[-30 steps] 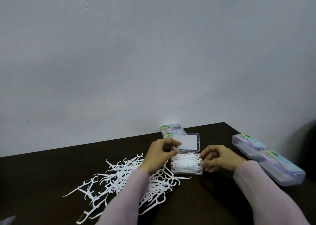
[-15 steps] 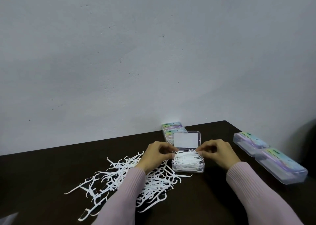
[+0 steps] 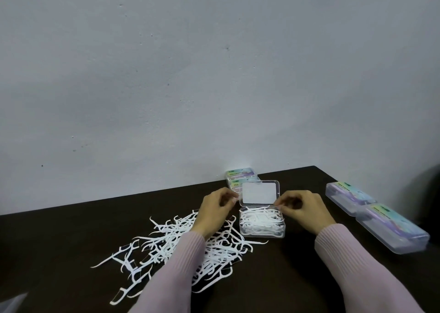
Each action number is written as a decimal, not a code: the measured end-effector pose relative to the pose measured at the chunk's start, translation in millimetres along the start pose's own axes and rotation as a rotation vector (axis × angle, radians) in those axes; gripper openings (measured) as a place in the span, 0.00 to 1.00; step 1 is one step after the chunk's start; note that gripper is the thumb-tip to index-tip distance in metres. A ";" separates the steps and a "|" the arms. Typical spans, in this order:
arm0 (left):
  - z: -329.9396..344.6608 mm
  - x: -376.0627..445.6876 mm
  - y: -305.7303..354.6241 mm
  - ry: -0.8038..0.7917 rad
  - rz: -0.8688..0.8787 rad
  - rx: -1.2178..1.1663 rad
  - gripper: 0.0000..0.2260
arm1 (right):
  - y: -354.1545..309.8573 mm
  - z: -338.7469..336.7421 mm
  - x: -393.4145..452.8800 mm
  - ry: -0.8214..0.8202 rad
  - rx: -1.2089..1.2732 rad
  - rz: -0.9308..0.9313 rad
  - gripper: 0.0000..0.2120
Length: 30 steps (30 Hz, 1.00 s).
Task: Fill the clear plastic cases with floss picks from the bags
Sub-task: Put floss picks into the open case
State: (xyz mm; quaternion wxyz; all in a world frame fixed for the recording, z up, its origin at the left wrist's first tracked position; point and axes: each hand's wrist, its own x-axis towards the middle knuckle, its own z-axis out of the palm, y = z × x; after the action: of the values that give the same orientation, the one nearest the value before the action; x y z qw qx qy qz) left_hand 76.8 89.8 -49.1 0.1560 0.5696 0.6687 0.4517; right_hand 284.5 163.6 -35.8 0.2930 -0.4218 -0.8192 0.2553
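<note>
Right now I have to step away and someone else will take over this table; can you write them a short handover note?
Left hand and right hand: fingers curled at the raised lid of the open case, one at each side; whether they grip it is unclear.
The open case looks full of picks.
Loose floss picks lie heaped on the table, left of the case.
Two closed cases at the wall, two closed cases on the right.
Left: shut this lid, box the loose picks.
</note>
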 end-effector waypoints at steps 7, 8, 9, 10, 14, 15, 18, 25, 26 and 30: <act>0.3 1.9 10.7 -0.133 -0.280 -0.326 0.13 | 1.3 5.2 4.5 -0.109 0.261 0.232 0.13; 1.3 1.8 12.7 -0.139 -0.288 -0.330 0.13 | 1.5 6.6 4.7 -0.113 0.269 0.235 0.14; 2.1 2.2 14.1 -0.134 -0.290 -0.329 0.14 | 2.3 7.9 5.2 -0.098 0.299 0.239 0.15; 2.4 2.7 15.3 -0.128 -0.289 -0.334 0.14 | 3.1 8.3 5.6 -0.079 0.348 0.249 0.15; 2.4 3.5 19.6 -0.110 -0.325 -0.407 0.13 | 2.2 6.9 5.3 -0.059 0.522 0.317 0.15; 2.2 3.6 19.6 -0.107 -0.332 -0.417 0.13 | 1.7 6.8 5.4 -0.061 0.540 0.324 0.15; 3.1 2.1 16.5 -0.090 -0.331 -0.439 0.13 | 1.7 6.8 6.2 -0.088 0.567 0.347 0.10; 4.3 -0.7 18.7 -0.072 -0.345 -0.443 0.09 | 3.5 5.6 7.3 -0.120 0.619 0.391 0.11; 4.3 -1.1 19.7 -0.069 -0.344 -0.444 0.11 | 3.7 5.6 7.6 -0.125 0.597 0.391 0.11; 5.1 -2.4 22.1 -0.020 -0.341 -0.436 0.14 | 6.5 3.1 9.1 -0.120 0.460 0.375 0.10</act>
State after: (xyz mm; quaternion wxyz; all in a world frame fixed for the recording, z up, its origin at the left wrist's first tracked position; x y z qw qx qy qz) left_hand 95.0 88.6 -35.3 0.3551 0.4062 0.6403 0.5467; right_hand 281.6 174.0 -39.9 0.2797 -0.4725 -0.6637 0.5080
